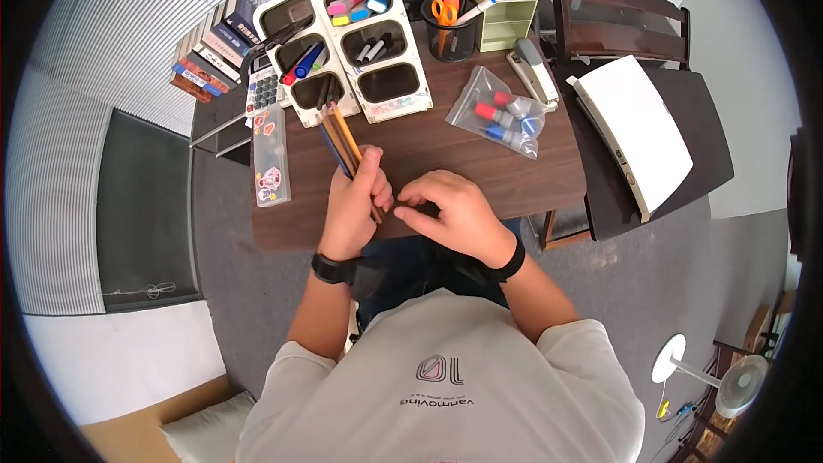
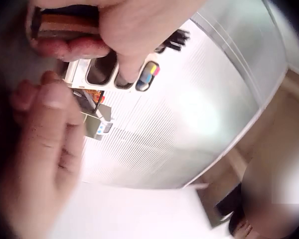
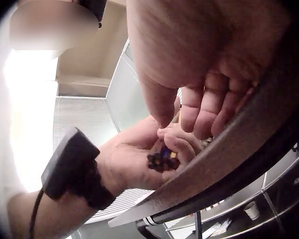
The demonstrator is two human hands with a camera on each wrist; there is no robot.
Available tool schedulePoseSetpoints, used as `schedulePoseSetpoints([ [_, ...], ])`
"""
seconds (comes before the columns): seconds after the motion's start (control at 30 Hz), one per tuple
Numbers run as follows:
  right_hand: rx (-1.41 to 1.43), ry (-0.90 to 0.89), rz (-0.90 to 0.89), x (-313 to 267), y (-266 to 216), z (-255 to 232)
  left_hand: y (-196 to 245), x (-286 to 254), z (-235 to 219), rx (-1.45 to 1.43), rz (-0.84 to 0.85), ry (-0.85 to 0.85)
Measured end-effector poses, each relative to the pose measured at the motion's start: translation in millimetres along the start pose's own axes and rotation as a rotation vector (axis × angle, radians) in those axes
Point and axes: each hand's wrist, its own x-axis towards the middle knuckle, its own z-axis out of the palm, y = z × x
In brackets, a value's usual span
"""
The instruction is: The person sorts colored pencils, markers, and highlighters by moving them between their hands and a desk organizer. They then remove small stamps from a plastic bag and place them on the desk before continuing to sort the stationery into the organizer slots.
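While the pencils (image 1: 345,134) are gripped at the near edge of the desk (image 1: 531,189) by the left hand (image 1: 350,206), presumably to keep them bundled, nothing is held in the loosely curved right hand (image 1: 459,216). Markers (image 1: 487,111) are contained in a clear bag (image 1: 467,107) toward the right edge; highlighters (image 1: 341,7) and pens (image 1: 304,66), in white organizers (image 1: 399,109) toward the far left corner.
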Motion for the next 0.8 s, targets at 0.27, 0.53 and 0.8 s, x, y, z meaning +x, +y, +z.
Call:
schedulePoseSetpoints([
  [0.27,0.105,-0.041,0.13,-2,-6,-3,-5,-11,-25,-0.505,-0.39,-0.123],
  [0.53,-0.15,-0.205,-0.042,1,-9,-5,-14,-16,-19,-0.39,-0.271,-0.08],
  [0.8,-0.064,-0.103,-0.108,-9,-6,4,-6,-20,-18,-0.374,-0.316,-0.145],
])
